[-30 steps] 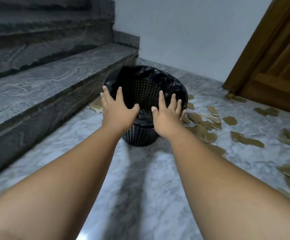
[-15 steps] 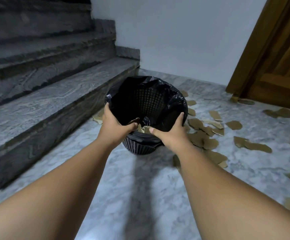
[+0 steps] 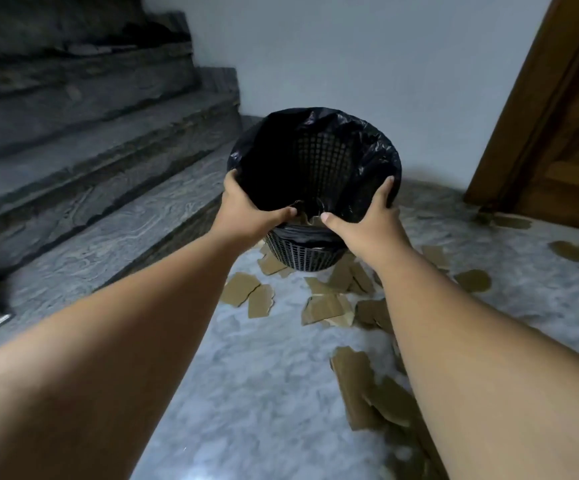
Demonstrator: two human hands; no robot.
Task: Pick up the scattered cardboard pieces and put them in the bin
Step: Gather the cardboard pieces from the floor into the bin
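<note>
Bin held between left hand and right hand, stairs to its left, cardboard pieces on the floor below and rightward, door far right.

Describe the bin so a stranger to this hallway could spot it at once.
Start at the grey stone stairs on the left; near their foot, above the marble floor, is the bin. It is a round black mesh basket lined with a black bag, gripped at the rim by the left hand and right hand. Everything around it is flat brown cardboard.
</note>
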